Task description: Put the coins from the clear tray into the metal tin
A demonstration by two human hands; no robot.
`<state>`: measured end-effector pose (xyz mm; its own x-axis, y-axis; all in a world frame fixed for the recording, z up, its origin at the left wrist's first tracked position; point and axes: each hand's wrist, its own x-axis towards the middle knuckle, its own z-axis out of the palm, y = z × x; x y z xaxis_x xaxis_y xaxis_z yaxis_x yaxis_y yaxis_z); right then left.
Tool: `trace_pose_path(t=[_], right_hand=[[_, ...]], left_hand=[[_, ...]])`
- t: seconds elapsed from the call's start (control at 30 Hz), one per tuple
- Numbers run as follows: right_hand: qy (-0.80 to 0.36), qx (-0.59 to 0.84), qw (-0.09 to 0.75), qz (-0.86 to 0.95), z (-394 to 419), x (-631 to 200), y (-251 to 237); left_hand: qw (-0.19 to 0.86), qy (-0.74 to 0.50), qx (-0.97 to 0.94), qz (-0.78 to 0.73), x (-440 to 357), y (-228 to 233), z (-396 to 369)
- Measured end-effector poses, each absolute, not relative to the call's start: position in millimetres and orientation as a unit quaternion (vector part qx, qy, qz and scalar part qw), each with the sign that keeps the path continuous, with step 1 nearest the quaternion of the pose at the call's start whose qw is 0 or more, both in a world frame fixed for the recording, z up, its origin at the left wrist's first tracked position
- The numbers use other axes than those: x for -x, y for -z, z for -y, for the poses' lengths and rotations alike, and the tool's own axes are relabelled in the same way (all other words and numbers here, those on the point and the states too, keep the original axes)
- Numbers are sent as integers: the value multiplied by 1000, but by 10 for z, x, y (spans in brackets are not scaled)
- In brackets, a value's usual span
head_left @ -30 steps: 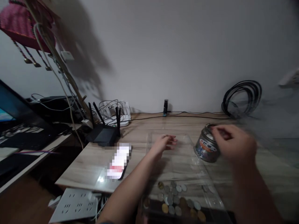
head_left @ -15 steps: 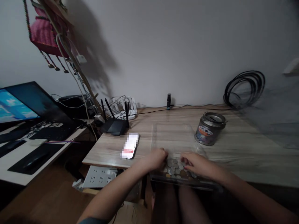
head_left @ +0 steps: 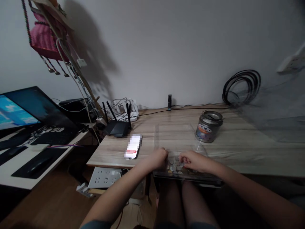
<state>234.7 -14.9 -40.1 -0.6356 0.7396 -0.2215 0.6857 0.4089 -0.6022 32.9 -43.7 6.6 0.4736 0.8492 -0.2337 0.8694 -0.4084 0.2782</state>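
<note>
A clear plastic box (head_left: pixel 172 127) sits at the desk's front edge, its see-through outline hard to make out. Several coins (head_left: pixel 175 168), mostly silver with a few yellowish ones, lie spread in its near part. My left hand (head_left: pixel 161 158) is closed at the left side of the coins; whatever its curled fingers hold is hidden. On the coins' right side is my right hand (head_left: pixel 193 161), its fingers bent down and pressed together over them. Whether a coin is between them cannot be seen. Behind the right hand stands a metal tin (head_left: pixel 208 126) with a slotted lid and a colourful label.
A phone (head_left: pixel 133 146) with a lit screen lies left of the box. Behind it are a black router (head_left: pixel 117 128) and tangled white cables. A small dark bottle (head_left: pixel 169 102) and a black cable coil (head_left: pixel 241 86) are by the wall. A laptop (head_left: pixel 45 111) occupies the left desk.
My right hand has shifted slightly over the coins, with its fingers still bent. The whole view has moved a little, so the tin appears further left. The left hand stays closed beside the coins.
</note>
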Motion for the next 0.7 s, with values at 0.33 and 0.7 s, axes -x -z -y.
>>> trace_pose_path(t=[0.33,0.7], right_hand=[[-313,410,58,855,224,-2420,399],[-316,414,19,854,249,-2442,413]], left_hand=[[199,12,-824,-531,-284,-1,399],[272,-5,-818,-507,-261,-25,449]])
